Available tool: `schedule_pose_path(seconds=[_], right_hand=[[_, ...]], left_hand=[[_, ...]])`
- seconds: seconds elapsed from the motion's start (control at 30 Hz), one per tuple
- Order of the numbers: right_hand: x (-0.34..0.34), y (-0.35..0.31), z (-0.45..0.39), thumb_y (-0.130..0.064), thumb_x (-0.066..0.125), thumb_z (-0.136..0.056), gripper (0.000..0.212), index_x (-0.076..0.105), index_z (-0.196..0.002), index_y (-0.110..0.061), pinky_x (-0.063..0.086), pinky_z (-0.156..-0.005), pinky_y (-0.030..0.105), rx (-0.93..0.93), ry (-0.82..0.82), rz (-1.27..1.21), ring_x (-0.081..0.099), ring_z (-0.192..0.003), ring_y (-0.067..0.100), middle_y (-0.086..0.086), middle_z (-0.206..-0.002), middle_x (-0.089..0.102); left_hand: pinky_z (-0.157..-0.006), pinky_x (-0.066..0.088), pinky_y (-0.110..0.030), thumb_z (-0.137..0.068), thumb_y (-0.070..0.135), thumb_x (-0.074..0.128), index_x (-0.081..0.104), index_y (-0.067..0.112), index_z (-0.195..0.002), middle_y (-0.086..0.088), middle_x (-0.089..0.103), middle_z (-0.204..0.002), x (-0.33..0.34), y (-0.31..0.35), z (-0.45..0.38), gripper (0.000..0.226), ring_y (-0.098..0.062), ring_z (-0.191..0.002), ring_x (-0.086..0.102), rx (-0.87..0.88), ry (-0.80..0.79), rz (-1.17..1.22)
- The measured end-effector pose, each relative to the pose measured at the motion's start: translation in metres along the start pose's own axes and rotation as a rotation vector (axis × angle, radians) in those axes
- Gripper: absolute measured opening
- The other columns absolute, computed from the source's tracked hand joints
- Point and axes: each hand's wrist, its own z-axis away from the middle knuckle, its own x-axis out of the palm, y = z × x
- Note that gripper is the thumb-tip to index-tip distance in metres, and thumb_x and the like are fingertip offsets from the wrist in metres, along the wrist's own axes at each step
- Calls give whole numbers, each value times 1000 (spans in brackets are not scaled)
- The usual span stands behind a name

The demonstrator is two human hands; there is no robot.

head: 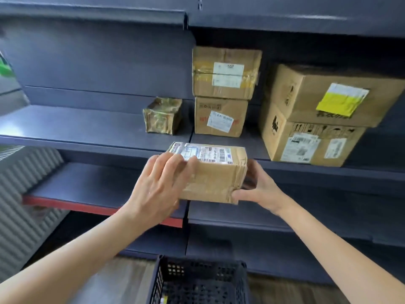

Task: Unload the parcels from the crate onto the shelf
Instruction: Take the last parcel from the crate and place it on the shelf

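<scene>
A: Crate (197, 279) sits below the wrists. Left hand (157, 189) and right hand (258, 189) both clasp the taped parcel (212, 172), held off the shelf.

B: Ahead of the fingertips?

A: Shelf (87, 126) lip. Keep level; steer between the wrapped packet (163, 116) and the stacked boxes (221, 115).

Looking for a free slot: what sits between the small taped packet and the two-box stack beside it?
Nothing: in the head view, only bare shelf separates the small taped packet from the stack.
</scene>
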Motion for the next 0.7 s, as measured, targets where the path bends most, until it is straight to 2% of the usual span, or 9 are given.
schedule_pose_path(seconds=[0.1,0.17,0.23,0.3,0.37,0.47,0.6,0.67,0.7], right_hand=[[-10,-28,-5,-33,82,-43,89,37,-119,-41,48,-89,20,-72,34,0,56,-110,6,-6,-124,51],[-16,-42,-7,-35,82,-41,88,38,-117,-44,47,-90,21,-118,75,8,54,-111,7,-6,-119,51],[-21,-53,-8,-36,82,-40,88,38,-117,-45,44,-95,24,-165,121,33,53,-112,8,-5,-117,51],[-27,-62,-8,-37,82,-40,90,38,-117,-46,44,-96,23,-200,167,47,54,-111,6,-4,-118,51],[-32,-71,-8,-36,83,-39,90,38,-117,-47,44,-94,19,-234,199,63,53,-109,3,-4,-119,52],[-37,-81,-6,-37,83,-41,91,36,-118,-48,41,-93,12,-290,219,113,51,-111,0,-5,-121,53],[-38,-85,-4,-34,84,-44,94,32,-121,-51,39,-103,30,-344,225,144,46,-121,11,-5,-127,50],[-39,-86,-4,-28,85,-47,95,32,-122,-51,40,-104,31,-366,208,149,46,-123,11,-8,-128,49],[-39,-86,-5,-26,85,-48,95,32,-122,-53,41,-104,29,-374,203,157,45,-124,9,-12,-128,48]], left_hand=[[-85,48,-46,-46,13,78,39,6,-129,-12,36,-114,-15,-10,-16,92,-31,-106,43,12,45,-4],[-88,49,-50,-47,26,84,37,10,-132,-12,34,-120,-23,-16,-21,98,-32,-112,39,-10,30,49],[-94,46,-54,-51,44,81,26,19,-138,-6,27,-131,-30,-23,-26,106,-30,-121,31,-138,-2,235],[-103,36,-46,-57,57,69,11,38,-141,13,17,-132,-38,-32,-34,104,-22,-129,22,-358,-25,533],[-109,28,-40,-58,63,61,4,57,-133,26,9,-125,-42,-44,-42,94,-16,-134,18,-503,-31,726],[-113,26,-39,-55,65,61,5,62,-126,29,10,-124,-44,-59,-52,91,-9,-132,20,-578,-62,843],[-113,28,-43,-49,57,71,3,63,-127,21,14,-136,-44,-69,-58,103,-12,-137,20,-505,-131,882],[-113,30,-44,-48,49,77,2,62,-129,15,16,-142,-42,-72,-61,111,-14,-138,23,-497,-166,937],[-111,34,-40,-48,43,80,0,59,-131,12,17,-145,-40,-73,-62,116,-14,-138,25,-490,-186,970]])
